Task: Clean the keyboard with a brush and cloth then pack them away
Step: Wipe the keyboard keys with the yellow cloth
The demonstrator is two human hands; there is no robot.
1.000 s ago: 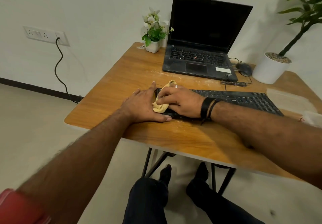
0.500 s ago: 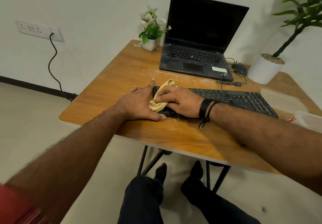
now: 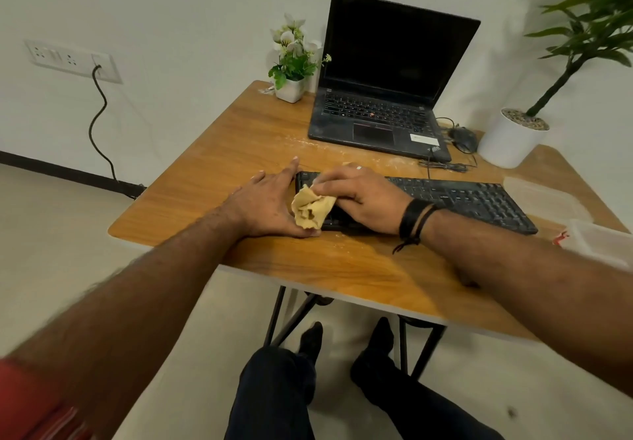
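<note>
2 hands | R [image 3: 356, 196] grips cloth [image 3: 312, 211] on kbd [image 3: 455, 199] L end | L [image 3: 270, 205] flat, braces kbd

left hand [image 3: 270, 201] flat, right hand [image 3: 359, 196] gripping

An open laptop [image 3: 387, 110], mouse [image 3: 463, 138] and two potted plants [image 3: 512, 138] share the table [image 3: 212, 165].

A crumpled tan cloth [image 3: 312, 210] is gripped in the right hand [image 3: 360, 196] and pressed on the left end of a long black keyboard [image 3: 455, 199], which lies on a wooden table [image 3: 212, 151]. That end is steadied by the left hand [image 3: 270, 203], laid flat on the tabletop. An open black laptop [image 3: 383, 90], a small white flowerpot [image 3: 291, 90] and a black mouse [image 3: 464, 138] are seen behind.
</note>
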